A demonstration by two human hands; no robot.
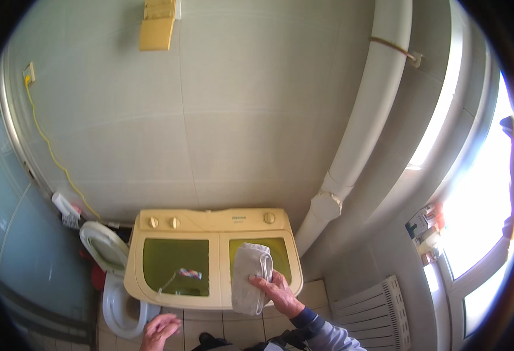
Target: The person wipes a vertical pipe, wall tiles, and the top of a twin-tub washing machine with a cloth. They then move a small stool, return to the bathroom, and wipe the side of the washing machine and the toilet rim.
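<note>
My right hand (279,293) grips a folded light-grey cloth (251,281), thumb on top and fingers out of sight behind it. The cloth is held above the right front part of a cream twin-tub washing machine (215,263) and hides part of its right lid (283,259). Both see-through lids look down. On the left lid (169,254) shows a small multicoloured item (189,273) with a thin strand; whether it lies on or under the lid is unclear. My left hand (162,329) is in front of the machine, fingers slightly curled, holding nothing.
A toilet (125,313) with its lid raised (103,245) stands left of the machine. A thick white pipe (358,131) runs down the wall at right, above a white radiator (366,313). A yellow cord (50,149) hangs from a socket. Several small items (430,239) sit by the window.
</note>
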